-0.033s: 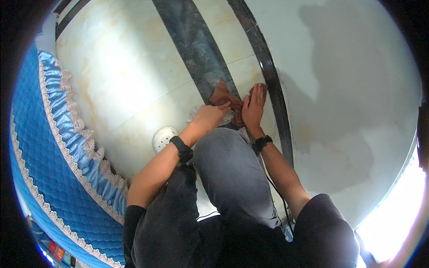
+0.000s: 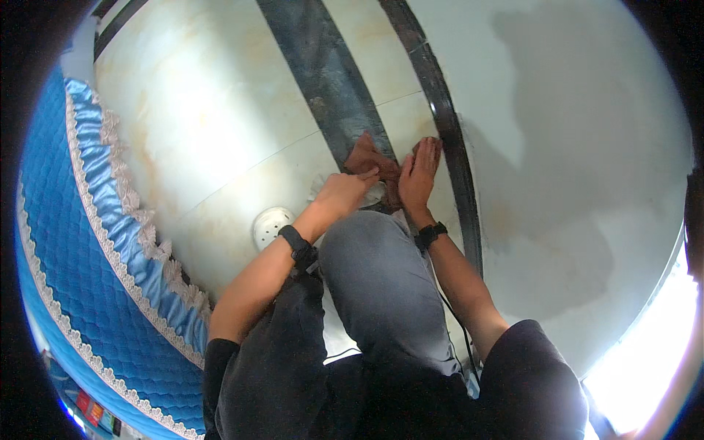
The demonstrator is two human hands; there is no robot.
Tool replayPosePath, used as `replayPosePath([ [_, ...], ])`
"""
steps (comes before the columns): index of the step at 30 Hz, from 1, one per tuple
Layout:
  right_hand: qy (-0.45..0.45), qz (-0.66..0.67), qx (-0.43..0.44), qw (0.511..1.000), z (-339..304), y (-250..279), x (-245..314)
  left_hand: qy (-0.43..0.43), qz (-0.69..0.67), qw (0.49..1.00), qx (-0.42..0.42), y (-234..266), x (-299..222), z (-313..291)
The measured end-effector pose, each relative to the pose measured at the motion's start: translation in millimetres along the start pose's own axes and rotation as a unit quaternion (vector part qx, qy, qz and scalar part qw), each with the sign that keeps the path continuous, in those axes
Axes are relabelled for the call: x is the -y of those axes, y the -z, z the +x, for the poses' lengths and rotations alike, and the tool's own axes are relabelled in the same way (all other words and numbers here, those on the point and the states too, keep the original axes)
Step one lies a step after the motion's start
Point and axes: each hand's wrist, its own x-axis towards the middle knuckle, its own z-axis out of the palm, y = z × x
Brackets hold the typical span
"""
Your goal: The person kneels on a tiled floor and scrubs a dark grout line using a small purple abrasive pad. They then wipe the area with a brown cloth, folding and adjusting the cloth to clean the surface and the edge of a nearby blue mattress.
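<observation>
A reddish-brown cloth (image 2: 367, 155) lies bunched on the floor, across the edge of a dark stripe, in front of my knee. My left hand (image 2: 343, 193) is closed on its near left part, fingers pinched together. Flat over the cloth's right part rests my right hand (image 2: 418, 176), its fingers stretched out toward the dark baseboard (image 2: 458, 176). A bit of cloth shows past those fingertips. Both wrists wear black bands. What lies beneath the right palm is hidden.
A white clog with holes (image 2: 270, 226) is beside my left forearm. At the left stands a bed with a blue quilted cover (image 2: 95, 257) and a lace-edged ruffle. A pale wall (image 2: 572, 183) rises at the right. A dark cable (image 2: 463, 334) runs beside my right leg.
The whole view has shifted very slightly. Both hands and the cloth keep their places on the floor.
</observation>
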Motion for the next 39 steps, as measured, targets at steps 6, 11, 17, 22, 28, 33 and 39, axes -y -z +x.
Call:
replayPosePath([
  [6,0.015,0.084,-0.052,0.995,108.1,-45.4,34.1,0.034,-0.109,0.987,-0.112,-2.9,24.8,-24.5],
  [11,0.085,0.081,0.0,0.993,167.5,-70.0,71.9,0.082,-0.102,0.983,-0.129,20.9,38.2,-18.3],
  [17,0.118,0.104,0.111,0.981,31.3,-13.7,70.0,0.028,-0.133,0.987,-0.086,-8.0,55.6,-49.5],
  [22,0.074,0.101,0.073,0.99,40.0,-21.1,57.4,0.062,-0.127,0.987,-0.07,-1.2,38.9,-49.3],
  [28,0.065,0.077,0.049,0.994,185.4,-76.1,53.6,0.082,-0.114,0.978,-0.156,19.1,53.8,-27.8],
  [33,0.197,0.144,0.044,0.969,145.7,-73.2,99.4,0.091,-0.107,0.984,-0.109,25.7,50.3,-37.6],
  [39,0.173,0.094,0.12,0.973,72.2,-32.2,81.9,0.128,-0.129,0.98,-0.077,14.2,36.5,-52.1],
])
